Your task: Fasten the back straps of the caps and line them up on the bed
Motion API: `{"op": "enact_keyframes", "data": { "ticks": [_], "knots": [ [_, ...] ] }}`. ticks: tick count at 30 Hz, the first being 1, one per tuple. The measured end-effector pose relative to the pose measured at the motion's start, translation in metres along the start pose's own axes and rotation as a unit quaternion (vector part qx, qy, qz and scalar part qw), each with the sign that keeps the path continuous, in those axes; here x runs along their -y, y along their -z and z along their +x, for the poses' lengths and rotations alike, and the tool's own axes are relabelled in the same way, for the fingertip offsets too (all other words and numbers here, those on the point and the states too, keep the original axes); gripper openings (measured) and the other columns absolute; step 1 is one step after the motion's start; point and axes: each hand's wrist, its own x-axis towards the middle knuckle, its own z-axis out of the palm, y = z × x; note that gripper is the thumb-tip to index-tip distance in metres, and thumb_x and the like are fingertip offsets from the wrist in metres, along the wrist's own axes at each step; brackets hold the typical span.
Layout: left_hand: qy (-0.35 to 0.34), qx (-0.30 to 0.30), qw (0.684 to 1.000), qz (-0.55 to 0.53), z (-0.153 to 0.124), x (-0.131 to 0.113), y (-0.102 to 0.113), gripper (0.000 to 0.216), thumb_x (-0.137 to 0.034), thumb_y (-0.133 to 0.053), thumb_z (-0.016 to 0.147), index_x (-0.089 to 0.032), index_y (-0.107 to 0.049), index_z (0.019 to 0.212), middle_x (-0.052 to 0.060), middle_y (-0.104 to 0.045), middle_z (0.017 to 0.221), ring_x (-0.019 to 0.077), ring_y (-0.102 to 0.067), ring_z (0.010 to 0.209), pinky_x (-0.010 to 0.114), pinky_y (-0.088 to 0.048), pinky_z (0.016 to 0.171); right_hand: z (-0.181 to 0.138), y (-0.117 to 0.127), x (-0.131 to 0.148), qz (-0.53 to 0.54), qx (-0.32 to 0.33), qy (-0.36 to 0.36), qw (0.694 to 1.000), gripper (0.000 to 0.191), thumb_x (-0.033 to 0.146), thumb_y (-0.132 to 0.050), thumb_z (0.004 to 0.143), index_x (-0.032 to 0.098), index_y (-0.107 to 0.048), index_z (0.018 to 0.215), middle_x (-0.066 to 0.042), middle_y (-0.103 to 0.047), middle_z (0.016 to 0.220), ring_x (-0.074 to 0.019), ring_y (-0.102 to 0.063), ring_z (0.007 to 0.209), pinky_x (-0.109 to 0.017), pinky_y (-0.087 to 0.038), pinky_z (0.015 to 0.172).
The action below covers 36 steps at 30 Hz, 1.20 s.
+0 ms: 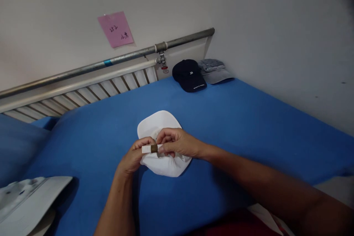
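A white cap [168, 166] lies on the blue surface in front of me, its brim [159, 120] pointing away. Across its near part runs a white strap [146, 149] with a brass-coloured buckle [154, 148]. My left hand [135, 155] is closed on the cap at the strap's left end, fingers curled behind it. From the right, my right hand [175, 142] pinches the strap just beside the buckle between thumb and fingers. Some of the fingertips are hidden behind the strap and the cap.
A black cap [189, 75] and a grey cap [218, 72] lie at the far corner of the blue bed-like surface [110, 125]. Several pale caps [33, 202] sit at lower left. Behind are a radiator [105, 88], a pipe [132, 54] and a pink note [116, 29].
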Motion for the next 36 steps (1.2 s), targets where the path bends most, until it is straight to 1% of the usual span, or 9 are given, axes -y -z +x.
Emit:
{"op": "enact_keyframes", "data": {
  "ticks": [5, 10, 13, 16, 17, 21, 25, 31, 36],
  "knots": [
    [-0.015, -0.002, 1.0, 0.011, -0.001, 0.0, 0.0, 0.027, -0.032, -0.077, 0.062, -0.014, -0.058, 0.061, -0.002, -0.052, 0.056, 0.0064, -0.039, 0.047, 0.019, -0.026, 0.047, -0.002, 0.004, 0.004, -0.013, -0.017, 0.002, 1.0, 0.022, 0.02, -0.07, 0.069, 0.017, -0.06, 0.088, 0.005, -0.058, 0.063, -0.0074, -0.054, 0.053, -0.015, -0.041, 0.041],
    [-0.025, 0.009, 0.999, 0.033, -0.002, 0.001, 0.0, 0.027, -0.033, -0.077, 0.063, -0.013, -0.058, 0.062, -0.003, -0.05, 0.056, 0.0064, -0.038, 0.048, 0.019, -0.026, 0.047, -0.002, 0.002, 0.006, -0.002, -0.008, 0.011, 1.0, 0.017, 0.02, -0.069, 0.071, 0.017, -0.058, 0.084, 0.004, -0.058, 0.063, -0.0076, -0.056, 0.051, -0.016, -0.043, 0.041],
    [-0.021, 0.002, 0.999, 0.034, -0.004, -0.002, 0.0, 0.032, -0.042, -0.075, 0.065, -0.013, -0.06, 0.064, -0.002, -0.05, 0.057, 0.0069, -0.037, 0.048, 0.02, -0.027, 0.047, -0.004, 0.0, 0.009, -0.022, -0.012, 0.002, 1.0, 0.013, 0.019, -0.066, 0.072, 0.017, -0.058, 0.082, 0.006, -0.056, 0.059, -0.007, -0.054, 0.046, -0.015, -0.04, 0.037],
    [-0.033, 0.002, 0.999, 0.029, -0.007, -0.009, 0.0, 0.047, -0.059, -0.064, 0.072, -0.012, -0.065, 0.07, 0.001, -0.054, 0.06, 0.0096, -0.043, 0.051, 0.021, -0.032, 0.049, -0.005, 0.001, 0.013, -0.045, -0.021, -0.02, 0.999, 0.012, 0.02, -0.065, 0.074, 0.017, -0.058, 0.084, 0.007, -0.054, 0.054, -0.0051, -0.048, 0.04, -0.014, -0.034, 0.035],
    [-0.039, 0.008, 0.999, 0.029, -0.009, -0.011, -0.001, 0.049, -0.06, -0.061, 0.073, -0.012, -0.066, 0.071, 0.003, -0.055, 0.061, 0.0105, -0.045, 0.053, 0.022, -0.033, 0.05, -0.005, 0.0, 0.014, -0.049, -0.022, -0.024, 0.998, 0.012, 0.02, -0.065, 0.074, 0.017, -0.059, 0.084, 0.007, -0.054, 0.053, -0.0047, -0.046, 0.04, -0.014, -0.032, 0.035],
    [-0.043, 0.043, 0.997, 0.036, -0.014, -0.015, -0.001, 0.033, -0.045, -0.07, 0.071, -0.013, -0.066, 0.072, 0.003, -0.057, 0.066, 0.011, -0.048, 0.057, 0.022, -0.035, 0.053, -0.007, -0.003, 0.017, -0.03, -0.022, 0.002, 0.999, 0.012, 0.019, -0.067, 0.072, 0.017, -0.059, 0.08, 0.007, -0.052, 0.049, -0.0044, -0.046, 0.043, -0.014, -0.032, 0.04],
    [-0.03, 0.054, 0.996, 0.061, -0.015, -0.012, 0.001, 0.024, -0.036, -0.072, 0.072, -0.014, -0.062, 0.072, -0.001, -0.054, 0.063, 0.0082, -0.042, 0.053, 0.021, -0.031, 0.051, -0.008, -0.007, 0.017, -0.015, -0.026, 0.021, 0.999, 0.011, 0.019, -0.066, 0.072, 0.017, -0.058, 0.078, 0.008, -0.052, 0.049, -0.0043, -0.045, 0.042, -0.016, -0.031, 0.041],
    [-0.025, 0.047, 0.996, 0.075, -0.014, -0.009, 0.003, 0.023, -0.033, -0.073, 0.072, -0.014, -0.06, 0.072, -0.003, -0.051, 0.061, 0.0067, -0.039, 0.051, 0.02, -0.028, 0.05, -0.006, -0.008, 0.015, -0.012, -0.009, 0.026, 1.0, 0.015, 0.024, -0.069, 0.072, 0.016, -0.058, 0.08, 0.007, -0.052, 0.052, -0.0052, -0.047, 0.046, -0.017, -0.034, 0.045],
    [-0.022, 0.05, 0.995, 0.084, -0.015, -0.012, 0.0, 0.025, -0.035, -0.073, 0.071, -0.014, -0.06, 0.07, -0.004, -0.049, 0.059, 0.0063, -0.038, 0.051, 0.019, -0.027, 0.05, -0.005, -0.011, 0.015, -0.055, -0.024, 0.01, 0.998, 0.025, 0.031, -0.075, 0.068, 0.016, -0.059, 0.081, 0.005, -0.054, 0.064, -0.0054, -0.047, 0.052, -0.019, -0.039, 0.049]
  ]
}}
